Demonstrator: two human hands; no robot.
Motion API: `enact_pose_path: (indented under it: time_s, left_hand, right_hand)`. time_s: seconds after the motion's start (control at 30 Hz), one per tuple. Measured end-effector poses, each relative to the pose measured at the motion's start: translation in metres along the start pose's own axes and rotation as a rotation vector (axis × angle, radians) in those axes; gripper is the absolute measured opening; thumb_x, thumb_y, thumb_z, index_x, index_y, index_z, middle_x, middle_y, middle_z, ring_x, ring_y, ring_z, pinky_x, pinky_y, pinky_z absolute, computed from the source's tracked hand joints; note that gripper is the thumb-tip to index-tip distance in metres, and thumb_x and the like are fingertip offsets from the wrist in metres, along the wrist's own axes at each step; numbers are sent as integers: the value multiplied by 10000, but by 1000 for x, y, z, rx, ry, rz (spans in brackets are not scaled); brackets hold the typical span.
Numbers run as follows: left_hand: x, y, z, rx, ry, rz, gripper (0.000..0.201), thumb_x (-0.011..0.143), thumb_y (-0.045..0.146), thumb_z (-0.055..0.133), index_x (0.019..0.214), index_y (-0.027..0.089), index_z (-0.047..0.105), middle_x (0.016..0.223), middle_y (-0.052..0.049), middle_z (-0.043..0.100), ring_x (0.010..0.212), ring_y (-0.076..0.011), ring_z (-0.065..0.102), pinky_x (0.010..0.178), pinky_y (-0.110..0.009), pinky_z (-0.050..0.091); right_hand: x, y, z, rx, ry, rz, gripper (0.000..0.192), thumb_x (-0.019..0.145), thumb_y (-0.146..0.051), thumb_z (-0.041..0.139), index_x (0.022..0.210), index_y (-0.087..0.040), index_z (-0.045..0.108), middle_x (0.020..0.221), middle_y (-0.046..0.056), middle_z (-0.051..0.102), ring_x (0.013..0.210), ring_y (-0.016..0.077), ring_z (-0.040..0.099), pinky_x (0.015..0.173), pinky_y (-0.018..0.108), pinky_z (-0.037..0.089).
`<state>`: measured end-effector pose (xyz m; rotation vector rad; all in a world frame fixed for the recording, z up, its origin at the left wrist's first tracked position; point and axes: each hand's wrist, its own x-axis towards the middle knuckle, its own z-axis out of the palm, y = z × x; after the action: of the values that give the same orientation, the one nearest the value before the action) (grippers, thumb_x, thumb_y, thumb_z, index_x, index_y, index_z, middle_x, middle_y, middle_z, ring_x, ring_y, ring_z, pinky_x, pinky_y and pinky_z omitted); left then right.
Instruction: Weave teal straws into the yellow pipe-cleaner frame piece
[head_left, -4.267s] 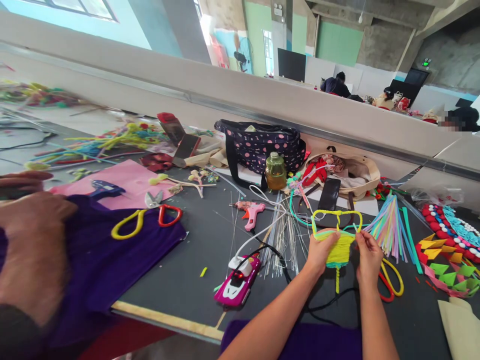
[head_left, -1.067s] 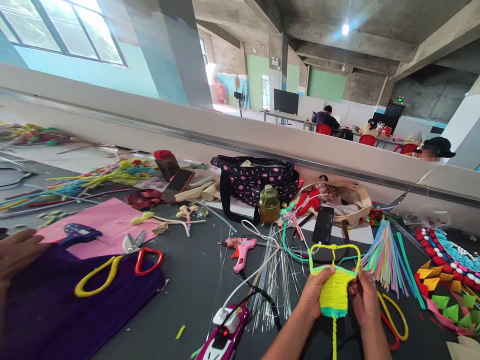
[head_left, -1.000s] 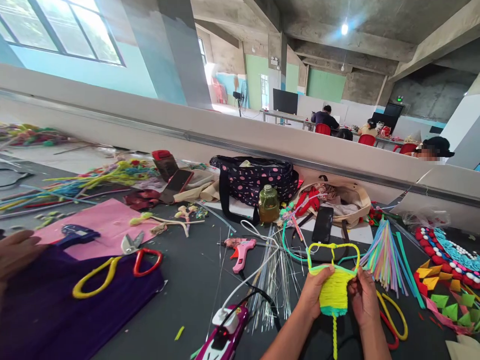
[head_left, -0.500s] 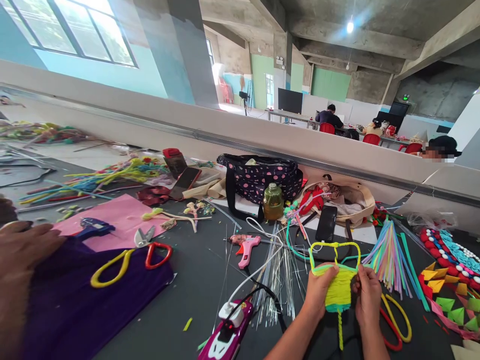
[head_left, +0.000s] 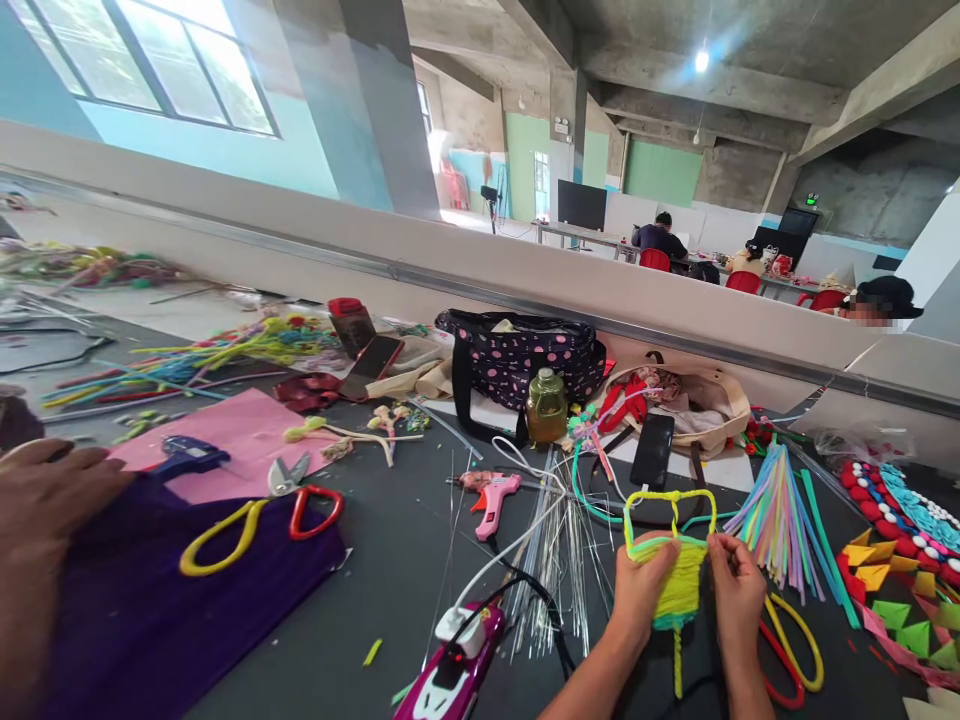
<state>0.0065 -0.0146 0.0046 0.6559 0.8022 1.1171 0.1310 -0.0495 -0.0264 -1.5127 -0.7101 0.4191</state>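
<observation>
Both of my hands hold a yellow pipe-cleaner weaving (head_left: 681,585) upright over the dark table (head_left: 397,560). My left hand (head_left: 643,595) grips its left side. My right hand (head_left: 735,595) pinches its right edge near the top. The piece has a yellow wire frame with two loops on top, a woven yellow body with a teal band low down, and a yellow tail hanging below. Scissors with yellow and red handles (head_left: 787,640) lie just right of my right hand.
A co-worker's hand (head_left: 45,510) rests on purple cloth (head_left: 135,620) at left, by other scissors (head_left: 259,505). A pink glue gun (head_left: 491,492), thin wires (head_left: 559,560), a pink car-shaped charger (head_left: 450,670), a dotted bag (head_left: 521,360), a bottle (head_left: 546,405), a phone (head_left: 654,450) and pastel pipe cleaners (head_left: 776,505) lie ahead.
My hands keep hold of the weaving, which sits slightly lower in view. My right fingers have shifted a little along its right edge. The co-worker's hand stays on the purple cloth.
</observation>
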Motion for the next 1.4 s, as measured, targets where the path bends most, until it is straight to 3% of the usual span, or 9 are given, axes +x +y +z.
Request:
enact_pose_path:
  time_s: [0.1, 0.23, 0.53, 0.77, 1.0, 1.17, 1.23, 1.4]
  left_hand:
    - [1, -2, -1, 3, -8, -6, 383, 517, 404, 821, 721, 103, 700, 577, -51, 640, 533, -169, 577, 556, -281, 454]
    - [1, -1, 0, -11, -9, -22, 380, 502, 388, 830, 721, 109, 694, 559, -37, 628, 513, -161, 565, 544, -276, 444]
    - [0, 6, -2, -166, -107, -179, 310, 516, 294, 836, 708, 130, 656, 632, -53, 674, 579, -181, 625, 603, -291, 479]
    - [3, 12, -3, -139, -119, -152, 293, 558, 289, 818, 728, 110, 661, 647, -70, 686, 579, -183, 635, 604, -292, 487]
    - [8, 3, -3, -174, -141, -261, 283, 533, 267, 816, 701, 114, 647, 613, -56, 671, 551, -173, 621, 573, -285, 481]
    - [10, 3, -3, -155, -75, -205, 320, 513, 273, 828, 733, 108, 664, 672, -76, 698, 594, -196, 645, 612, -310, 498]
    - [8, 5, -2, -154, -70, -176, 328, 517, 284, 828, 743, 103, 672, 668, -81, 698, 595, -204, 646, 614, -321, 502]
    - [3, 8, 1, -91, -32, -97, 341, 512, 309, 826, 746, 98, 695, 653, -81, 694, 587, -208, 638, 594, -321, 502]
  right_hand:
    - [2, 1, 1, 208, -74, 178, 429, 638, -545, 745, 814, -171, 631, 546, -52, 508, 441, 88, 409, 397, 211, 321]
    - [5, -3, -2, 461, -162, 366, 426, 592, -443, 818, 829, -186, 575, 507, -103, 414, 397, 38, 309, 343, 154, 231]
    - [2, -12, -9, 708, -266, 505, 409, 583, -361, 830, 770, -212, 499, 500, -138, 303, 378, 15, 228, 323, 115, 191]
    - [3, -17, -9, 622, -381, 422, 395, 644, -375, 804, 689, -205, 451, 508, -121, 315, 396, 19, 252, 340, 124, 210]
    - [2, -5, -8, 729, -320, 481, 401, 603, -453, 804, 748, -199, 531, 500, -134, 257, 387, 17, 219, 336, 120, 202]
    - [4, -12, -5, 652, -330, 382, 396, 643, -461, 781, 678, -197, 488, 516, -113, 317, 410, 29, 266, 365, 146, 242]
    - [6, -15, -4, 598, -279, 314, 373, 661, -487, 759, 740, -192, 544, 533, -103, 358, 423, 37, 292, 375, 157, 246]
    - [4, -19, -6, 323, -13, 43, 369, 717, -484, 704, 925, -190, 629, 553, -79, 459, 452, 66, 363, 420, 190, 284]
